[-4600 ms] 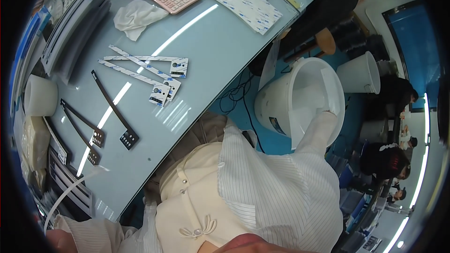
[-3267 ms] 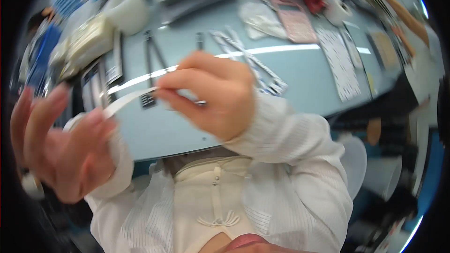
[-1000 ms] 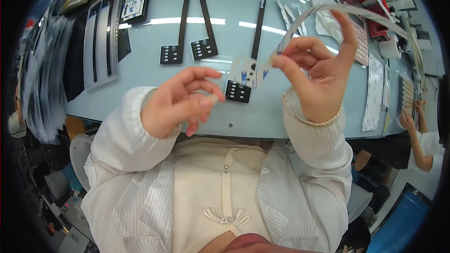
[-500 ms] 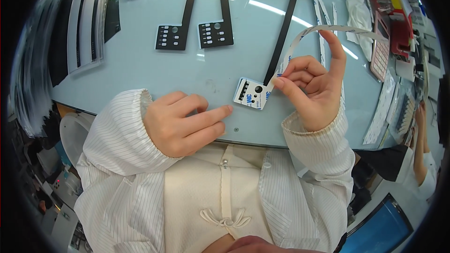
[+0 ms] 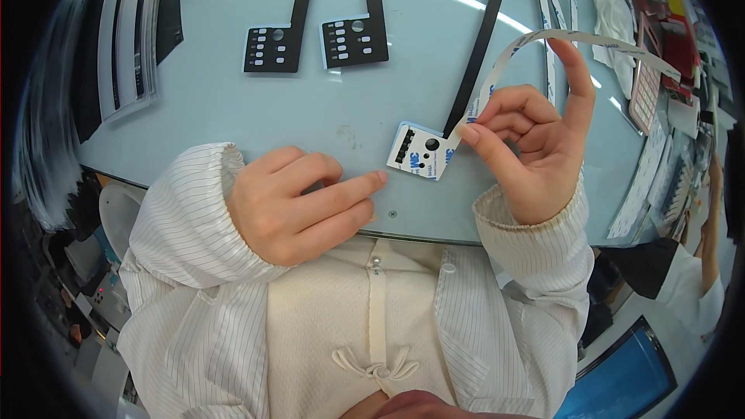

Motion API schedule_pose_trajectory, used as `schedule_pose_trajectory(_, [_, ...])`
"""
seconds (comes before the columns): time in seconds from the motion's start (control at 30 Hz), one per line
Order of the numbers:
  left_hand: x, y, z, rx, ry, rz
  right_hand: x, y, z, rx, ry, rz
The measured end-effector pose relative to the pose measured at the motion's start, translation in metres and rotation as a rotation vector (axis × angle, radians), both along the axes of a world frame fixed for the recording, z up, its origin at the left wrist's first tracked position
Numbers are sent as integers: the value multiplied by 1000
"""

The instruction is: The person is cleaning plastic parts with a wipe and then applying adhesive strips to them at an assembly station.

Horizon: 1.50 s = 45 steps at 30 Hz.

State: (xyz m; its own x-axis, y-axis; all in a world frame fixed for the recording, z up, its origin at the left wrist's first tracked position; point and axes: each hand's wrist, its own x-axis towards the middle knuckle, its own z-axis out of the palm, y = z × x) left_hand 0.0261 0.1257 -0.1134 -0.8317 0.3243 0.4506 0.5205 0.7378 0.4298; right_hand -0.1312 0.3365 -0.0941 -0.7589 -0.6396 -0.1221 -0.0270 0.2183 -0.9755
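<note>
A small flat panel point(image 5: 417, 161) with a printed white backing, cut-out holes and a long black tail point(image 5: 481, 45) lies on the glass-topped table in front of me. My right hand point(image 5: 535, 151) is at its right corner. Thumb and fingers there pinch a narrow printed white strip point(image 5: 621, 45), which meets the panel's right edge and arches up over my raised finger, its end free at the right. My left hand point(image 5: 299, 206) rests on the table left of the panel, fingers apart, holding nothing. Its index fingertip is just beside the panel's lower left corner.
Two black panels with tails, one left point(image 5: 272, 58) and one right point(image 5: 353, 46), lie at the back. Stacked long sheets point(image 5: 128, 39) are at far left. Right are loose white strips point(image 5: 551, 8), crumpled white material point(image 5: 613, 23) and a pink calculator point(image 5: 646, 89). Another person's arm point(image 5: 710, 217) shows far right.
The view has shifted slightly, so things at the back sit higher and farther apart. My right hand, still pinching the strip, appears a little farther right; my left hand has barely moved.
</note>
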Motion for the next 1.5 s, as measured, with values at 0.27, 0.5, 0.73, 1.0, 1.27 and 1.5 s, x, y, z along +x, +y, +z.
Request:
schedule_pose_trajectory(0.27, [0,1,1,5,-7,-8,1,-1,1,20,29,0])
schedule_pose_trajectory(0.5, [1,0,-3,1,6,-11,1,-1,-2,-4,34,-5])
schedule_pose_trajectory(0.73, [1,1,-1,-10,4,-15,0,0,-3,-12,70,1])
schedule_pose_trajectory(1.0, [1,1,-2,-11,1,-18,0,0,-4,-1,75,0])
schedule_pose_trajectory(1.27, [2,1,-1,20,-3,-7,1,0,-4,17,116,7])
schedule_pose_trajectory(1.5, [-1,0,-3,1,-13,-7,1,-1,-4,41,134,11])
